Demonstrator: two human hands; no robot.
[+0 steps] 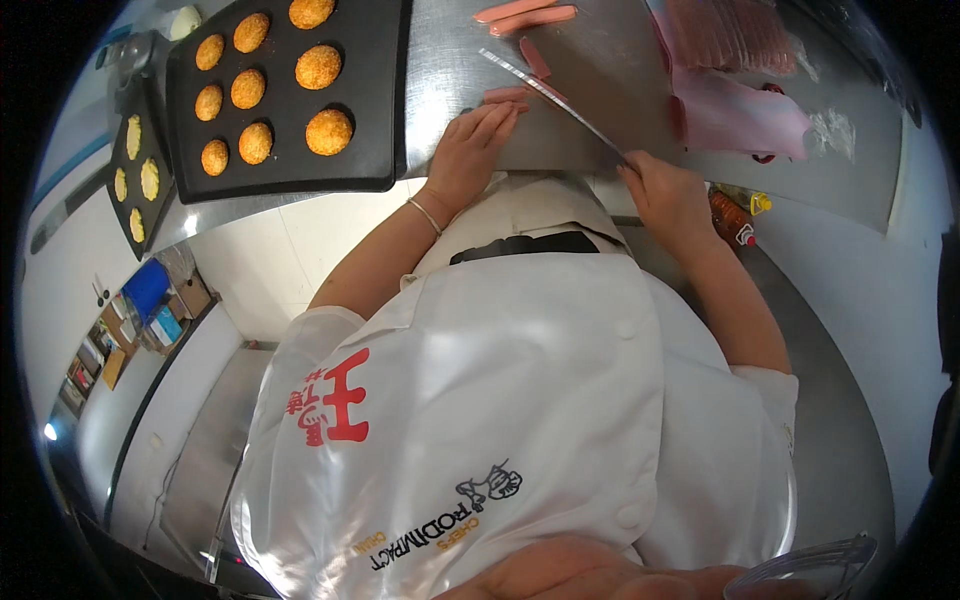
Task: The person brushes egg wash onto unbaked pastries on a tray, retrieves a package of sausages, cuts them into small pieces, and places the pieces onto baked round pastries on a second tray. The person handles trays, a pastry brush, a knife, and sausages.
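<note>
Single fisheye view from the head, facing down over white jacket [550,370], worktop [620,90] near, dark rim hard to judge

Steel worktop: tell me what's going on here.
A person grips a long knife in the right hand, while the left hand rests on a pink sausage. More sausages lie on the worktop farther away, and golden round buns sit on a black baking tray to the left. Whether the blade touches any sausage is unclear.

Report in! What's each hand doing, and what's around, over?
Right hand holding knife. Left hand at pink sausage. Dark tray off left.
</note>
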